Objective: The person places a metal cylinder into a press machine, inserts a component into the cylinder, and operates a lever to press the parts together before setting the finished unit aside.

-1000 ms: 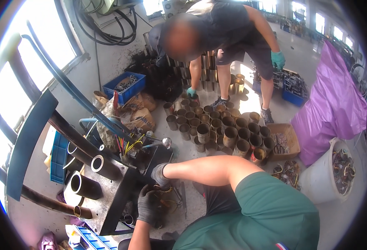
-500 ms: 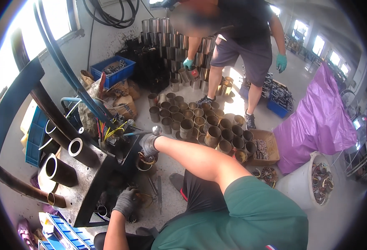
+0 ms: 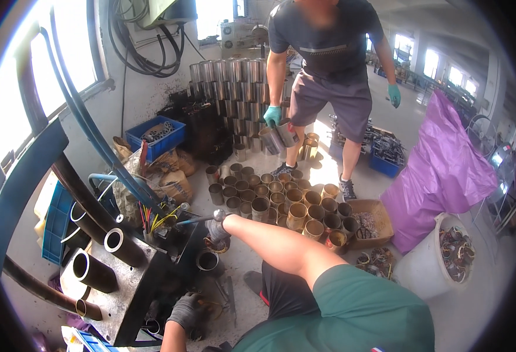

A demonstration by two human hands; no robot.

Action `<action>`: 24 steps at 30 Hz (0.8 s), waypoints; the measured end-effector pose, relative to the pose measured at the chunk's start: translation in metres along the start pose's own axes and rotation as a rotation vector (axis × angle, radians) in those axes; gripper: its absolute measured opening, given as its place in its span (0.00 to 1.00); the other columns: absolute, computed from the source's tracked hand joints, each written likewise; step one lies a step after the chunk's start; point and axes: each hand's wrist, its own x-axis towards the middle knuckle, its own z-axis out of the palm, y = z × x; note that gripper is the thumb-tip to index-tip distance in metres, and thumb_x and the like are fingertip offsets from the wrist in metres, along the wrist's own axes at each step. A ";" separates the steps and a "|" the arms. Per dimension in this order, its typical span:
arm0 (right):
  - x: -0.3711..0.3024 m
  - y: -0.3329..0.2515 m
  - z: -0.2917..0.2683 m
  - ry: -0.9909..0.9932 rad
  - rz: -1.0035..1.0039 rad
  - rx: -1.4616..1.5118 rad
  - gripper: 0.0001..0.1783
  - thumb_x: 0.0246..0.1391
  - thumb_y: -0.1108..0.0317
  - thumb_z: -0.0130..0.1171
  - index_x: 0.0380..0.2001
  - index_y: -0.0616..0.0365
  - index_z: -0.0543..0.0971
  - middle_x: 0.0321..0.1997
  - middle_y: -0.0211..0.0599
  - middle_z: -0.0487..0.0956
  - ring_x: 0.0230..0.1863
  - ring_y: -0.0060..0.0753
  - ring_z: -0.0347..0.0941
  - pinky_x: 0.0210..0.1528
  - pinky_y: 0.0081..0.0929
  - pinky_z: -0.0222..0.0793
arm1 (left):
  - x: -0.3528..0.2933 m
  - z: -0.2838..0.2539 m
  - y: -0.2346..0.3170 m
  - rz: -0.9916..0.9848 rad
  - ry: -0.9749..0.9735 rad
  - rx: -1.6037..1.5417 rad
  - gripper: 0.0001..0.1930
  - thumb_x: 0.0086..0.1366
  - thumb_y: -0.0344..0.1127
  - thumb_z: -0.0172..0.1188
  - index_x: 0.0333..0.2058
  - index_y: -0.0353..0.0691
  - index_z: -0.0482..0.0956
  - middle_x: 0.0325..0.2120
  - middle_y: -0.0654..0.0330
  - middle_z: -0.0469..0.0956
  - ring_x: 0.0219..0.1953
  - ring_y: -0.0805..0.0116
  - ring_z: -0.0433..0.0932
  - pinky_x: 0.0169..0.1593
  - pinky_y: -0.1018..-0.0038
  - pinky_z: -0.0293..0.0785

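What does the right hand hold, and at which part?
The right hand grips the machine's metal lever near its ball-shaped end; what the left hand holds cannot be told.

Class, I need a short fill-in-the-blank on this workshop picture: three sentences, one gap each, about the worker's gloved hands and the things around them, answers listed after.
1. The right hand reaches out to a lever topped with a round ____.
2. The left hand rests low against the dark ____.
3. The short metal tubes stand on the floor on their ____.

Missing words: knob; machine; ends
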 end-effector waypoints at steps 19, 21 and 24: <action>-0.141 0.026 -0.081 0.396 0.222 0.069 0.25 0.42 0.49 0.70 0.41 0.54 0.86 0.40 0.45 0.86 0.43 0.46 0.83 0.46 0.41 0.78 | 0.029 0.029 -0.062 0.055 0.025 -0.109 0.18 0.61 0.40 0.68 0.47 0.38 0.83 0.47 0.47 0.80 0.49 0.46 0.79 0.53 0.60 0.77; -0.184 0.056 -0.064 0.505 0.325 0.143 0.27 0.42 0.49 0.69 0.43 0.54 0.86 0.41 0.49 0.86 0.44 0.49 0.83 0.48 0.41 0.77 | 0.027 0.042 -0.077 0.059 0.015 -0.189 0.17 0.61 0.41 0.68 0.46 0.39 0.83 0.46 0.46 0.80 0.50 0.45 0.79 0.54 0.59 0.77; -0.269 0.114 -0.005 0.807 0.426 0.227 0.28 0.45 0.46 0.67 0.44 0.54 0.86 0.41 0.49 0.86 0.43 0.46 0.83 0.50 0.37 0.77 | 0.026 0.036 -0.054 0.060 0.025 -0.256 0.16 0.62 0.37 0.67 0.46 0.36 0.82 0.46 0.45 0.79 0.49 0.46 0.79 0.53 0.59 0.77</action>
